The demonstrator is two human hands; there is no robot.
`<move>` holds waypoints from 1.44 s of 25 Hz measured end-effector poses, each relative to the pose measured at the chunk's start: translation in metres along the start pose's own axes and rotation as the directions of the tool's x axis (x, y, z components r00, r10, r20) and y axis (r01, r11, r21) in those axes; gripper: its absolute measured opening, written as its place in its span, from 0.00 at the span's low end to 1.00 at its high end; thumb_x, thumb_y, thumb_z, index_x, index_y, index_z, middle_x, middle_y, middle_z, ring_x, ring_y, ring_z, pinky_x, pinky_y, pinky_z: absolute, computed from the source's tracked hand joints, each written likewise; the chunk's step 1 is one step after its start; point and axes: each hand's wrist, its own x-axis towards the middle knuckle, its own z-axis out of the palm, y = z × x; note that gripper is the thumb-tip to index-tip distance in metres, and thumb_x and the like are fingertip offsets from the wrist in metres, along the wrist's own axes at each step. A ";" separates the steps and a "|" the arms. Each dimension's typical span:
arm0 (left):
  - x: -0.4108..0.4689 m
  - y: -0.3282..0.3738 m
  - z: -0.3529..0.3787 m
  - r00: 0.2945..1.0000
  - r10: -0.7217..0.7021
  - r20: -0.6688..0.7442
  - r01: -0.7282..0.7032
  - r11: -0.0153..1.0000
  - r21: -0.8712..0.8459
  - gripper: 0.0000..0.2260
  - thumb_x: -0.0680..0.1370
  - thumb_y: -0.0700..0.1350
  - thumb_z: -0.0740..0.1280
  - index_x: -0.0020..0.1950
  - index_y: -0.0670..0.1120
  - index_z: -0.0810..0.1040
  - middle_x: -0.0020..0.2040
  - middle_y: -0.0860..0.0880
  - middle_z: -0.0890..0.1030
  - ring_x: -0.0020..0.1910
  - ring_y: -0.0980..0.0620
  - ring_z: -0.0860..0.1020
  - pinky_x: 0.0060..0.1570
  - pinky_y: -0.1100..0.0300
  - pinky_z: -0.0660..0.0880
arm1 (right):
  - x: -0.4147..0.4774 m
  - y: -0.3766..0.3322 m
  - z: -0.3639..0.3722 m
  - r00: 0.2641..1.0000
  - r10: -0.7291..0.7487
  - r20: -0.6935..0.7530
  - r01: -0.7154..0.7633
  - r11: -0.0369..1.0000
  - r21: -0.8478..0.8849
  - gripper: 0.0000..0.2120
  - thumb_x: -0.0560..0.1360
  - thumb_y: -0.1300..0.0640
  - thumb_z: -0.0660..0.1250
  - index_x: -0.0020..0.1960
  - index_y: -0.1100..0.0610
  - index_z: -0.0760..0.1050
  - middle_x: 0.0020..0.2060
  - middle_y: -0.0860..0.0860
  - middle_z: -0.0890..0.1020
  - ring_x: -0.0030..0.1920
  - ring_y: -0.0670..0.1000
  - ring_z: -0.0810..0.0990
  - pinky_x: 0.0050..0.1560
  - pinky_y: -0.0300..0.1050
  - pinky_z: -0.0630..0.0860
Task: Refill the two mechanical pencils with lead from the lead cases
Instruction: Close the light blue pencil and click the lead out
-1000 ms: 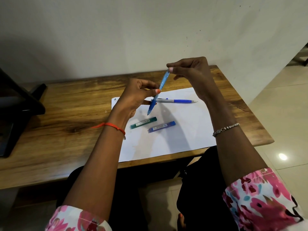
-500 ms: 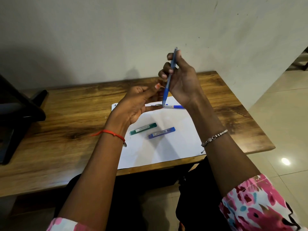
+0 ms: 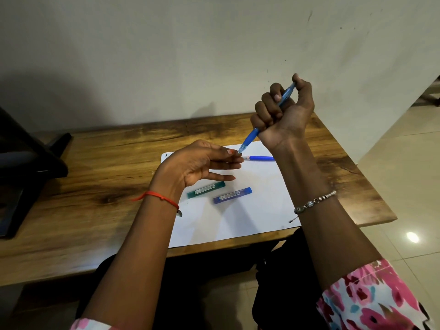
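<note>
Paper (image 3: 238,222) lies nearest me on the table (image 3: 95,222), carrying the green lead case (image 3: 206,189) and the blue lead case (image 3: 232,195) side by side, both untouched, just below my left hand (image 3: 197,165). That hand is open, fingers spread, its fingertips (image 3: 234,159) meeting the tip of the light blue pencil (image 3: 266,120). My right hand (image 3: 283,115) is fisted around this pencil, thumb on its top end, long axis slanting down-left toward the left hand. Beyond, the second pencil (image 3: 258,158) lies flat across the sheet's far edge. The cases sit closer to my left hand.
</note>
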 end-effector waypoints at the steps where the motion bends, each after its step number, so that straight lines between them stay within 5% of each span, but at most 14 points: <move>1: -0.001 0.000 0.000 1.000 -0.001 0.014 0.001 1.000 -0.019 0.06 0.76 0.37 0.64 0.46 0.39 0.81 0.39 0.46 0.86 0.40 0.52 0.84 0.44 0.51 0.82 | -0.001 0.000 0.000 1.000 -0.009 -0.009 0.010 1.000 0.004 0.25 0.76 0.45 0.50 0.23 0.56 0.61 0.15 0.46 0.57 0.16 0.45 0.53 0.22 0.33 0.49; 7: -0.002 0.001 0.000 0.997 -0.005 0.075 0.011 0.997 -0.080 0.07 0.77 0.37 0.63 0.49 0.38 0.80 0.39 0.46 0.85 0.40 0.52 0.84 0.44 0.51 0.82 | -0.003 -0.010 0.001 0.998 -0.040 -0.048 0.040 0.999 0.003 0.24 0.76 0.46 0.49 0.25 0.56 0.60 0.16 0.46 0.56 0.16 0.44 0.52 0.22 0.32 0.49; 14: 0.003 -0.002 0.002 0.998 -0.038 0.053 0.040 0.999 -0.034 0.08 0.76 0.36 0.64 0.52 0.39 0.80 0.41 0.47 0.85 0.41 0.53 0.84 0.44 0.51 0.82 | -0.009 -0.009 0.013 0.996 -0.080 -0.028 0.069 0.955 -0.290 0.24 0.77 0.47 0.48 0.25 0.56 0.59 0.17 0.46 0.56 0.19 0.45 0.51 0.24 0.32 0.52; 28: 0.006 -0.005 0.009 0.996 -0.080 0.032 0.080 0.997 0.017 0.09 0.76 0.35 0.63 0.54 0.39 0.80 0.47 0.45 0.84 0.46 0.51 0.82 0.45 0.53 0.81 | -0.012 -0.007 0.019 0.997 -0.072 -0.031 0.054 0.919 -0.391 0.26 0.78 0.47 0.48 0.24 0.57 0.60 0.17 0.46 0.56 0.19 0.46 0.52 0.25 0.33 0.51; 36: 0.006 -0.004 0.009 0.998 -0.058 -0.022 0.058 0.998 0.038 0.06 0.76 0.39 0.65 0.48 0.43 0.81 0.42 0.48 0.85 0.44 0.52 0.82 0.46 0.56 0.80 | -0.011 -0.006 0.019 0.996 -0.076 -0.050 0.050 0.920 -0.388 0.25 0.78 0.47 0.48 0.25 0.57 0.61 0.17 0.46 0.57 0.20 0.46 0.52 0.25 0.33 0.52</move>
